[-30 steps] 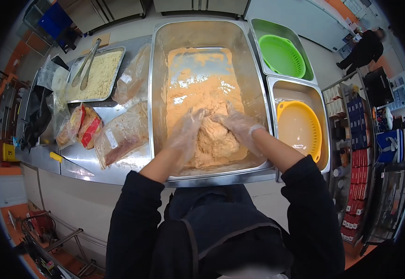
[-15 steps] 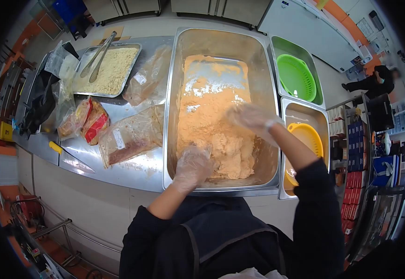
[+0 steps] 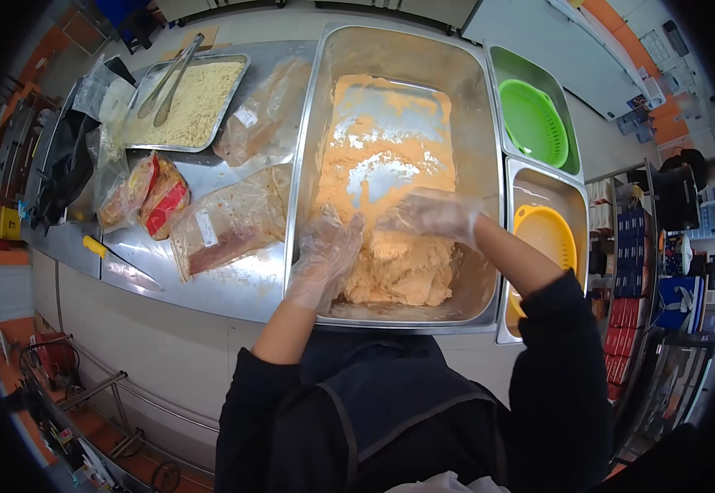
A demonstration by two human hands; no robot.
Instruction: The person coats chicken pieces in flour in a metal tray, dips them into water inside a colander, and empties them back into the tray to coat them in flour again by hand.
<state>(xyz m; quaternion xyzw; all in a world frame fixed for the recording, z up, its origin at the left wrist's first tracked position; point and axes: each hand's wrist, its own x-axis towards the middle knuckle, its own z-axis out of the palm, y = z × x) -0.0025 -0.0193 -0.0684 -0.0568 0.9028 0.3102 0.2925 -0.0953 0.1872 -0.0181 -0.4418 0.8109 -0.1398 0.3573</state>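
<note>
A deep steel tub (image 3: 474, 164) holds orange-tinted flour (image 3: 345, 156), spread thin at the far end. Near me lies a heap of flour-coated pieces (image 3: 407, 275); what is under the coating cannot be made out. My left hand (image 3: 325, 255), in a clear plastic glove, is at the heap's left side, fingers pointing forward and apart, touching the flour. Above the heap's far edge, my gloved right hand (image 3: 435, 214) reaches across to the left. Motion smears its fingers, and I cannot see whether it grips anything.
Left of the tub lie a tray (image 3: 246, 82) of pale crumbs with tongs (image 3: 172, 82), bagged meat (image 3: 230, 226), red-labelled packages (image 3: 160, 201) and a yellow-handled knife (image 3: 127, 267). On the right, steel pans hold a green basket (image 3: 534, 123) and a yellow basket (image 3: 548, 238). A person (image 3: 690, 168) is beyond.
My right hand has moved left and nearer my left hand, over the heap. My left hand has shifted forward along the heap. More bare tub bottom shows in the middle.
</note>
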